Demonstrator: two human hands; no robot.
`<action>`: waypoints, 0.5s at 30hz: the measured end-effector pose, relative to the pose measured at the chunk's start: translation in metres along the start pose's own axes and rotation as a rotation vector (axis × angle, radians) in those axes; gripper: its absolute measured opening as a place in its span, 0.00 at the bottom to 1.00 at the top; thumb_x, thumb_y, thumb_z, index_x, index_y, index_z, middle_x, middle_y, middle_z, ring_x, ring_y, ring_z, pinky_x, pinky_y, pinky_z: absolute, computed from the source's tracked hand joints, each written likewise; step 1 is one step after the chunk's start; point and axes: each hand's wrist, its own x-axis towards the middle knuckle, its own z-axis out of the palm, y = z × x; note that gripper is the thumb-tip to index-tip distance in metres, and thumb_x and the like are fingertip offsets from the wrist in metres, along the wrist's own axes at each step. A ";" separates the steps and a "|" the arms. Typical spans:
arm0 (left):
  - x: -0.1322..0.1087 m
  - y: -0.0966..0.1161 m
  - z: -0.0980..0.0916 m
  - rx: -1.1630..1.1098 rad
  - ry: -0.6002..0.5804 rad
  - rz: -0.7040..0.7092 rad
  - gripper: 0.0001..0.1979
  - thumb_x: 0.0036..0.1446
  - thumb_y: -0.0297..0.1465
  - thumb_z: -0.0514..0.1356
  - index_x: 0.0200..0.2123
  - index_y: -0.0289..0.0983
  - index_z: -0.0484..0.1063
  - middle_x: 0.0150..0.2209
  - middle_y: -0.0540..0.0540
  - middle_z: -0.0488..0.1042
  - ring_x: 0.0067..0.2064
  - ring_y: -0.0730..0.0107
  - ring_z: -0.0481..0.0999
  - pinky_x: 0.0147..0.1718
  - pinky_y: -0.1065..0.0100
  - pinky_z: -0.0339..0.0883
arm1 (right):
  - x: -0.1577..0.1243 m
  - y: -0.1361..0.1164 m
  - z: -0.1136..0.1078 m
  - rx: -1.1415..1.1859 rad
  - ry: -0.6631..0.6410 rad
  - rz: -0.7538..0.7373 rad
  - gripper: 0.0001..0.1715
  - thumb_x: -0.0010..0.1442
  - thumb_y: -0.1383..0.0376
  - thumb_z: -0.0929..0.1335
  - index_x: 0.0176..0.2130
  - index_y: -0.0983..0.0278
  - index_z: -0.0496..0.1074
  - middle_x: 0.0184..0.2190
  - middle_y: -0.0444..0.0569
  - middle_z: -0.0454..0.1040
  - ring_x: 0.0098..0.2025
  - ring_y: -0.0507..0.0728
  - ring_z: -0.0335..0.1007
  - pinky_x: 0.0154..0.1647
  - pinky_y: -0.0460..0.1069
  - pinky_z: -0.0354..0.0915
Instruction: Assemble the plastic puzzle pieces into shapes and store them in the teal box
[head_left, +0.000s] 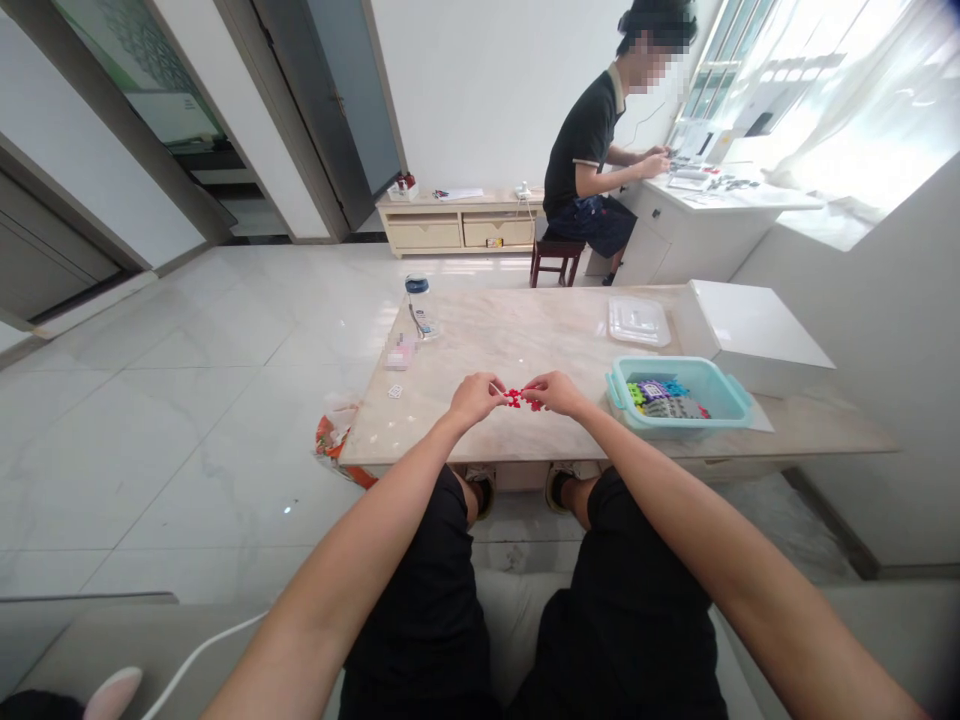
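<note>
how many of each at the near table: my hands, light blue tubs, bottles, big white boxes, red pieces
Hands: 2 (left hand, right hand)
Light blue tub: 1
Bottle: 1
Big white box: 1
Red pieces: too small to count, left out
Total: 5

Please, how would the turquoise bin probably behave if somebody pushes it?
The turquoise bin probably stays stiff, since it looks like moulded plastic. Being low and broad, it would likely slide on the smooth-looking tabletop rather than tip.
</note>
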 end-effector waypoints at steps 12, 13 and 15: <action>0.009 0.009 0.016 -0.064 0.066 -0.012 0.12 0.51 0.29 0.77 0.36 0.37 0.80 0.36 0.45 0.84 0.39 0.62 0.83 0.40 0.66 0.73 | -0.003 -0.002 -0.013 0.338 -0.188 -0.083 0.18 0.69 0.54 0.71 0.40 0.65 0.85 0.32 0.49 0.83 0.33 0.54 0.75 0.35 0.46 0.71; 0.009 0.009 0.017 -0.062 0.068 -0.019 0.13 0.51 0.29 0.78 0.37 0.37 0.80 0.36 0.44 0.84 0.39 0.62 0.83 0.40 0.66 0.73 | -0.003 -0.002 -0.013 0.326 -0.205 -0.094 0.18 0.70 0.54 0.71 0.40 0.66 0.85 0.33 0.49 0.83 0.33 0.53 0.75 0.35 0.46 0.71; 0.010 0.009 0.018 -0.057 0.065 -0.031 0.15 0.50 0.31 0.78 0.40 0.36 0.81 0.39 0.42 0.85 0.39 0.61 0.83 0.41 0.65 0.73 | -0.003 -0.002 -0.013 0.320 -0.223 -0.109 0.19 0.71 0.55 0.70 0.40 0.66 0.84 0.33 0.49 0.83 0.33 0.53 0.75 0.35 0.46 0.71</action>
